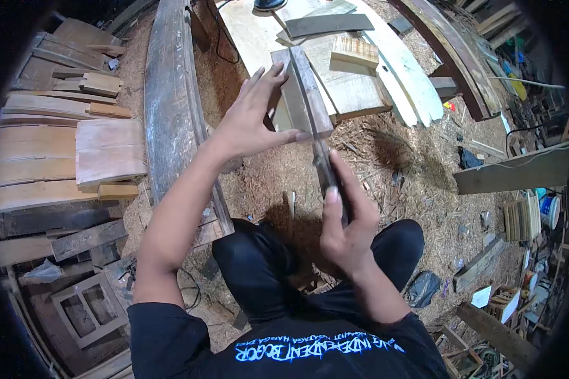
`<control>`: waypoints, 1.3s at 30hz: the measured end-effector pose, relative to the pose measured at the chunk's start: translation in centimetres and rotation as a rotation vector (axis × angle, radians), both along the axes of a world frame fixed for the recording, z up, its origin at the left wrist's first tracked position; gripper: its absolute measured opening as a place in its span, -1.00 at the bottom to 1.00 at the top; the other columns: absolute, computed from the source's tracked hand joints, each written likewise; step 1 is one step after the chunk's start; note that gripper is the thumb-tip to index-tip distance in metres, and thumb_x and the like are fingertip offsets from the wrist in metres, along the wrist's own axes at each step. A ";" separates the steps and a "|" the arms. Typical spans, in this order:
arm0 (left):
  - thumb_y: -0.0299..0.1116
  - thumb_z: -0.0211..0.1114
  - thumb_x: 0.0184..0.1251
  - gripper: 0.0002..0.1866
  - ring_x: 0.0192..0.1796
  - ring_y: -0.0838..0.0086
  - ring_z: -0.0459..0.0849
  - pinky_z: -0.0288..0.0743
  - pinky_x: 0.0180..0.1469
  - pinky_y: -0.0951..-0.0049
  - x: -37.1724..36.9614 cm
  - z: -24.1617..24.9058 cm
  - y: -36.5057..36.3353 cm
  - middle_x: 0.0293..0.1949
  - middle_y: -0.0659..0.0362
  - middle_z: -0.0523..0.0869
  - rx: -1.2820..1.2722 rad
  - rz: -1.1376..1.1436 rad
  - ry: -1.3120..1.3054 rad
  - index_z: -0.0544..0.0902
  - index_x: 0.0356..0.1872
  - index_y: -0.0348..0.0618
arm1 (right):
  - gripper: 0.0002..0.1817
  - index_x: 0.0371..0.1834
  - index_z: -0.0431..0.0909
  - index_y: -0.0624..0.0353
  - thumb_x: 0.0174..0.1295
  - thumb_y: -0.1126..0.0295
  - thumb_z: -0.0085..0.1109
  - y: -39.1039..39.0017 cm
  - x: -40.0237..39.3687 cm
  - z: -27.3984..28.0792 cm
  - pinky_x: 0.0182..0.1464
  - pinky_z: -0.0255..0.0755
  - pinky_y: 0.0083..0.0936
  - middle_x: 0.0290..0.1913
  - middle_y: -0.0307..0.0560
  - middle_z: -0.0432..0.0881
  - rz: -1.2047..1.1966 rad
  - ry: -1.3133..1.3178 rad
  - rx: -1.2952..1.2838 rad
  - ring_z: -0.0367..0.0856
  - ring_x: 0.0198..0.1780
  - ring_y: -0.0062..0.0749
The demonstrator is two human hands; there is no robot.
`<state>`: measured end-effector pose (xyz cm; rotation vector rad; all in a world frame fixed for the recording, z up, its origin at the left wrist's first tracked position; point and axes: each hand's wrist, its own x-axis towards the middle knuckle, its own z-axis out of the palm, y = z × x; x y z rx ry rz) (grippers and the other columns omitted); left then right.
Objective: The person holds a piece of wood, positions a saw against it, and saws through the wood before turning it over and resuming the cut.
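My left hand [250, 117] grips a greyish wooden block [311, 95] along its left side, fingers at the far end and thumb at the near end. A dark lengthwise line runs between the block's wide face and its narrow edge strip. From the block's near end a dark, narrow wooden bar [324, 170] reaches back toward me. My right hand [352, 230] is closed around that bar, index finger stretched along its side and thumb on top. Both pieces are held up over my knees, with the bar's tip right at the block's end.
A pale work board [250, 31] ahead carries offcuts and a light wood block [354, 52]. A long weathered beam [171, 107] runs along my left. Stacked planks [35, 155] lie farther left, a curved timber [455, 63] at right. Shavings cover the floor.
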<state>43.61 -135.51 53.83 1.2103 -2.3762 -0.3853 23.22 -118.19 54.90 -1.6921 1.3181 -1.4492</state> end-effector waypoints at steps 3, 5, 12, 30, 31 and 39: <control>0.30 0.60 -0.05 0.21 0.67 -0.20 0.04 0.00 0.68 -0.09 -0.2 0.3 0.2 0.63 -0.11 0.19 -0.020 0.039 -0.083 0.24 0.54 -0.22 | -0.46 0.45 0.41 0.46 0.39 0.59 0.04 -0.5 0.2 -0.3 -0.26 0.61 -0.38 -0.15 0.30 0.74 -0.015 0.023 -0.073 0.79 -0.36 -0.28; 0.30 0.60 -0.05 0.21 0.67 -0.20 0.03 0.00 0.68 -0.09 -0.2 0.4 0.2 0.63 -0.11 0.19 0.001 0.039 -0.044 0.25 0.54 -0.21 | -0.46 0.46 0.41 0.43 0.40 0.59 0.03 0.2 0.0 -0.5 -0.25 0.61 -0.39 -0.12 0.32 0.74 -0.048 0.069 -0.167 0.80 -0.33 -0.27; 0.34 0.57 -0.04 0.20 0.69 -0.10 0.01 -0.06 0.70 -0.06 -0.3 0.5 0.5 0.62 -0.09 0.21 -0.012 0.051 -0.033 0.27 0.54 -0.18 | -0.48 0.44 0.42 0.47 0.40 0.59 0.04 -0.5 0.3 0.3 -0.14 0.62 -0.42 -0.03 0.32 0.76 -0.033 0.032 0.003 0.81 -0.24 -0.17; 0.51 0.48 -0.06 0.26 0.64 -0.10 0.12 0.01 0.69 -0.10 0.3 0.3 0.0 0.59 -0.06 0.24 -0.069 0.049 -0.147 0.27 0.55 -0.18 | -0.47 0.44 0.42 0.46 0.40 0.58 0.01 0.4 -0.2 -0.3 -0.02 0.61 -0.40 0.04 0.36 0.74 -0.015 -0.018 -0.025 0.82 -0.10 -0.19; 0.51 0.48 -0.06 0.26 0.64 -0.10 0.12 0.01 0.69 -0.10 0.2 0.4 0.1 0.59 -0.06 0.24 -0.071 0.043 -0.148 0.27 0.55 -0.18 | -0.47 0.44 0.42 0.46 0.40 0.58 0.01 0.0 0.0 -0.2 -0.02 0.61 -0.40 0.04 0.36 0.74 -0.021 -0.020 -0.026 0.82 -0.10 -0.19; 0.34 0.55 -0.01 0.12 0.64 -0.05 0.14 0.14 0.65 -0.07 0.3 0.5 0.0 0.58 -0.07 0.23 -0.103 0.034 -0.135 0.32 0.50 -0.13 | -0.49 0.44 0.42 0.49 0.43 0.55 0.01 2.1 -0.4 0.0 0.24 0.54 -0.36 0.22 0.42 0.67 -0.009 0.051 -0.010 0.74 0.23 -0.02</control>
